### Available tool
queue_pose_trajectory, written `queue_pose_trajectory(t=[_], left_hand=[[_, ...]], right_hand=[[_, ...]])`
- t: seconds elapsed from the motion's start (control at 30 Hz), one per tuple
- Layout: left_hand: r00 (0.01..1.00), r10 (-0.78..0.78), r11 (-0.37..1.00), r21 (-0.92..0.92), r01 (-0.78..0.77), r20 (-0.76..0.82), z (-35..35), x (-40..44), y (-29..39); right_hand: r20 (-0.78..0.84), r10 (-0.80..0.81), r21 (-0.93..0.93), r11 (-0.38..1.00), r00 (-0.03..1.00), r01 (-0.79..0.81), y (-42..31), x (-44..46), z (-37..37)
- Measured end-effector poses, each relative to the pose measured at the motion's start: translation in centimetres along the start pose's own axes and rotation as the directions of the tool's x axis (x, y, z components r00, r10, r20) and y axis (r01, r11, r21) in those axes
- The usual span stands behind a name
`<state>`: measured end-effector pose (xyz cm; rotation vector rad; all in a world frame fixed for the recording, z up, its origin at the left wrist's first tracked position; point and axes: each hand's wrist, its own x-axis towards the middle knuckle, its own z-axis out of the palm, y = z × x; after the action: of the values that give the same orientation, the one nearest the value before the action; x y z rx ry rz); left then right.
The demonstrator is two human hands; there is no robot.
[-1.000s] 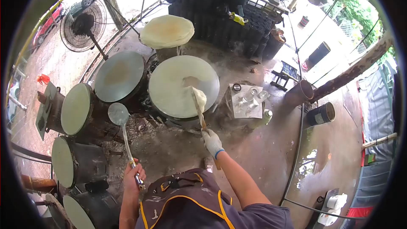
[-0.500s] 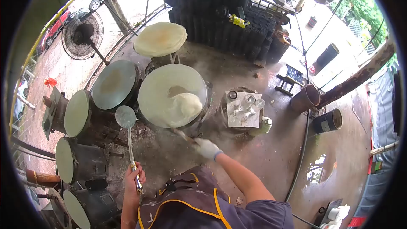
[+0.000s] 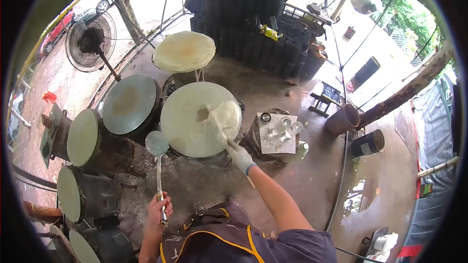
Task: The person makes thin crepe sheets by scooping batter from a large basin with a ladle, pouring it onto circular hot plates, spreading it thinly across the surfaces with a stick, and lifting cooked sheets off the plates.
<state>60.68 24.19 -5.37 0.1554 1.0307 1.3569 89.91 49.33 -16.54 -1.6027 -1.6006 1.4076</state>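
Observation:
My left hand (image 3: 160, 208) is closed round the handle of a long metal ladle (image 3: 157, 144), its round pale bowl raised beside the big griddle. On that round griddle (image 3: 183, 134) lies a layer of pale batter (image 3: 222, 119), smeared and heaped on the right half, with a bare brownish patch near the middle. At the griddle's lower right rim is my right hand (image 3: 240, 157), in a white glove, closed on a slim scraper-like tool (image 3: 251, 181). Its handle end shows below the wrist; its working end is mostly hidden by the hand and batter.
Behind the griddle, a raised round plate holds stacked thin pancakes (image 3: 184, 51). More drum stoves with round griddles (image 3: 129, 104) curve down the left, near a fan (image 3: 91, 40). A stand with glass jars (image 3: 285, 122) is at right. Black stacked cylinders (image 3: 239, 14) rise behind.
My right hand has moved up and right to the griddle rim, and the batter heap is now drawn out into a smear. The ladle has shifted slightly right and down.

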Motion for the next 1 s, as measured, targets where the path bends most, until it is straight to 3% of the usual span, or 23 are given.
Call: queue_pose_trajectory(t=[0.1,0.17,0.2,0.27,0.3,0.37,0.43,0.47,0.57,0.63,0.7,0.73,0.83,0.87,0.97,1.0], left_hand=[[0.998,-0.056,0.998,-0.016,0.057,0.035,-0.5,0.4,1.3],[0.992,-0.070,0.997,-0.027,0.074,0.109,0.2,-0.4,3.2],[0.982,-0.047,0.985,-0.157,0.076,0.184,0.6,-1.1,4.0],[0.947,0.039,0.912,-0.399,0.097,0.319,1.4,-1.8,5.6],[0.949,0.068,0.906,-0.417,0.070,0.307,2.0,-1.6,6.0],[0.954,0.113,0.892,-0.450,0.025,0.278,3.0,-1.5,6.2],[0.985,-0.060,0.899,-0.421,0.125,0.164,2.4,-0.1,5.7],[0.984,-0.143,0.894,-0.413,0.173,0.101,2.2,0.7,5.3],[0.956,-0.291,0.865,-0.416,0.281,0.040,1.8,1.6,2.9],[0.955,-0.292,0.869,-0.399,0.291,0.060,2.7,1.4,1.8],[0.958,-0.282,0.877,-0.389,0.282,0.057,4.2,1.1,1.4],[0.958,-0.282,0.879,-0.385,0.281,0.056,4.9,0.9,1.4],[0.959,-0.281,0.891,-0.361,0.276,0.040,6.2,0.6,1.2],[0.959,-0.283,0.898,-0.342,0.275,0.030,6.2,0.6,1.0],[0.952,-0.306,0.910,-0.292,0.294,0.005,5.9,1.1,0.3],[0.949,-0.315,0.913,-0.274,0.302,-0.004,5.7,1.4,0.1]], right_hand=[[-0.040,0.068,0.418,0.907,0.997,-0.046,2.2,-3.6,1.5],[-0.200,0.301,0.554,0.819,0.933,-0.146,-0.8,-4.4,2.8],[-0.258,0.416,0.622,0.762,0.872,-0.179,-2.1,-4.5,3.5],[-0.130,0.374,0.640,0.739,0.918,-0.210,-2.6,-2.6,4.6],[-0.064,0.349,0.648,0.727,0.935,-0.227,-2.9,-1.6,4.7],[-0.129,0.229,0.570,0.813,0.965,-0.117,-2.4,-0.7,2.9],[-0.281,0.179,0.574,0.819,0.943,0.015,0.2,1.8,2.4],[-0.325,0.286,0.607,0.794,0.902,-0.033,1.0,1.7,2.7],[-0.216,0.136,0.403,0.914,0.967,-0.039,5.6,5.4,5.4],[-0.108,-0.068,0.147,0.986,0.992,0.083,1.7,6.6,2.1],[0.011,-0.068,0.042,0.997,0.998,0.067,-4.4,5.9,-1.7],[-0.054,-0.049,0.140,0.989,0.997,0.056,-2.6,7.9,-1.7],[-0.128,0.067,0.202,0.979,0.990,-0.040,-0.3,8.5,-1.3],[-0.133,-0.067,0.033,0.997,0.989,0.072,-0.7,6.6,-0.9],[0.242,0.070,0.214,0.969,0.968,-0.123,-3.1,5.3,-2.5],[0.253,0.074,0.151,0.982,0.965,-0.115,-3.1,6.5,-3.2]])
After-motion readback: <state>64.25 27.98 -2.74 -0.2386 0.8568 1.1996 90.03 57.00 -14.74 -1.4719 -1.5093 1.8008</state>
